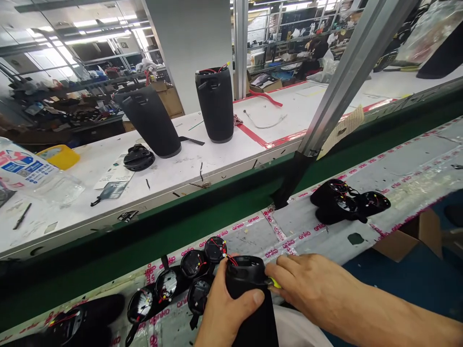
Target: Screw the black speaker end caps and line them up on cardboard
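Closest to me is a black cylindrical speaker housing, its top end open with red wires sticking out. My left hand is wrapped around it near the rim, thumb across the front. At the right side of that rim, my right hand is closed on a small yellow-handled tool, whose dark tip touches the housing just below the edge. Fingers cover most of the tool, so its exact kind does not show. Left of my hands, several similar open-ended housings with red wires lie together on the bench.
Beyond a green conveyor belt, a white table carries two upright speaker housings, a black round part and a plastic bottle. A metal post slants at right. More housings lie on the bench's right.
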Motion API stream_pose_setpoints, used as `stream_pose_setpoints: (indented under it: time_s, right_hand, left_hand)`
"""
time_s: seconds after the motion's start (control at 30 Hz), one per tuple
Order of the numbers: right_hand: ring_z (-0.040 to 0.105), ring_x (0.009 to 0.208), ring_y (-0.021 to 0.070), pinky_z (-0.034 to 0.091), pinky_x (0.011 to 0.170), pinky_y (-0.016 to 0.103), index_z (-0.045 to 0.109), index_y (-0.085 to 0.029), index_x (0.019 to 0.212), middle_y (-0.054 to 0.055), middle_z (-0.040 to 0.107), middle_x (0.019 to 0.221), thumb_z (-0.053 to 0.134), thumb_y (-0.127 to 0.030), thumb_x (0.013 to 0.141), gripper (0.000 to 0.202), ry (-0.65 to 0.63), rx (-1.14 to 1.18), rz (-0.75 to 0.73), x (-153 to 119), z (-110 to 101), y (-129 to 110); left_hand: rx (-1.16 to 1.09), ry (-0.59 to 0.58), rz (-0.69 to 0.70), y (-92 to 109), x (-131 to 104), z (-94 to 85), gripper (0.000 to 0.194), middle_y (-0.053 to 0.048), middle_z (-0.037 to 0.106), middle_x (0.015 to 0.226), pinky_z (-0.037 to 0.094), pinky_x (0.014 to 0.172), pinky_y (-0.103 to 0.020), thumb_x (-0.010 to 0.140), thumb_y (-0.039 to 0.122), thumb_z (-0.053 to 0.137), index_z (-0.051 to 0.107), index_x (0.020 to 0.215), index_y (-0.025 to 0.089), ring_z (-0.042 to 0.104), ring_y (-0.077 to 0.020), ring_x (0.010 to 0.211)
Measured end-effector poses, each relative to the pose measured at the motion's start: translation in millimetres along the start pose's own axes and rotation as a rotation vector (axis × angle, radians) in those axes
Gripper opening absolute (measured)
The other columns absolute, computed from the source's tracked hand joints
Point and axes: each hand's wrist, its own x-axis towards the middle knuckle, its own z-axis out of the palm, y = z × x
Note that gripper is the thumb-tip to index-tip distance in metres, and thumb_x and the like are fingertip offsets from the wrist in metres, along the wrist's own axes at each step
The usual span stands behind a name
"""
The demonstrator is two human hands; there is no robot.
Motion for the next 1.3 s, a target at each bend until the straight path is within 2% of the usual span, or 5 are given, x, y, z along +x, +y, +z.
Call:
stream_pose_setpoints:
  time_s: [0.23,0.53,0.93,1.13,1.3]
  right_hand:
    - [0.061,0.056,0.0216,0.026,0.051,0.040,0.047,-0.025,0.107,-0.003,0.063,0.080,0.056,-0.005,0.087,0.029,-0.057,-0.052,-0.033,-1.6,-2.2,-1.8]
    - [0.061,0.058,0.0214,0.030,0.053,0.039,0.048,-0.025,0.107,-0.003,0.063,0.080,0.059,-0.010,0.090,0.026,-0.050,-0.042,-0.001,-1.1,-0.9,-3.4]
    - [0.052,0.058,0.0203,0.020,0.050,0.040,0.053,-0.024,0.099,0.000,0.059,0.079,0.066,-0.008,0.067,0.038,-0.094,-0.150,-0.094,0.2,-8.9,-3.9]
    - [0.045,0.056,0.0210,0.008,0.049,0.044,0.055,-0.026,0.087,0.002,0.054,0.074,0.069,-0.012,0.068,0.027,-0.102,-0.208,-0.143,4.7,-15.0,-6.7]
    - [0.047,0.061,0.0227,0.011,0.048,0.043,0.060,-0.026,0.090,0.004,0.054,0.077,0.070,-0.012,0.069,0.027,-0.204,-0.229,-0.150,3.2,-12.3,-8.4]
  left_hand:
    - [0.122,0.063,-0.023,2.9,-5.3,1.4,0.099,-0.016,0.077,0.135,0.040,0.118,-0.055,0.067,0.050,0.087,0.045,0.152,0.021,0.068,-0.0406,0.127]
    - [0.157,0.040,-0.051,7.8,-6.3,2.6,0.098,-0.018,0.074,0.138,0.039,0.118,-0.055,0.069,0.048,0.082,0.038,0.152,0.019,0.066,-0.0407,0.129]
    - [0.176,0.135,-0.047,13.4,-10.8,12.7,0.090,-0.013,0.079,0.126,0.044,0.113,-0.052,0.064,0.042,0.080,0.049,0.146,0.020,0.070,-0.0394,0.121]
    - [0.260,0.204,-0.067,22.6,-14.0,22.4,0.086,-0.012,0.081,0.117,0.051,0.104,-0.050,0.063,0.039,0.075,0.053,0.143,0.018,0.073,-0.0364,0.110]
    - [0.322,0.236,-0.047,21.6,-14.2,23.8,0.084,-0.013,0.080,0.115,0.051,0.103,-0.052,0.064,0.039,0.074,0.054,0.142,0.019,0.074,-0.0371,0.107]
